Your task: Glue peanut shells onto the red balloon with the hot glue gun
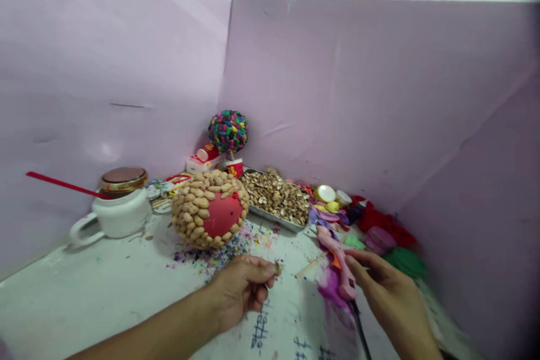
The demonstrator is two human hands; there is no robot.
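Observation:
Between the thumb and forefinger of my left hand (247, 287) is a small brownish nut shell (277, 269), held above the white tabletop. My right hand (386, 287) has its fingers on a pink glue gun (336, 256) with an orange trigger and a black cord running toward me. Its nozzle points away from me, over a purple smear on the table. Left of centre sits a red balloon (221, 215), mostly covered with whole peanuts (193, 211); a red patch faces me. Behind it, a metal tray (276, 219) is heaped with nut shells (276, 194).
A white mug (124, 216) with a red stick stands at left. A multicoloured ball (228, 131) rises from a red cup (235, 167) in the corner. Deflated balloons (382, 225) and small lids (325, 193) crowd the right wall. Coloured crumbs and a wooden stick (311, 265) lie on the table.

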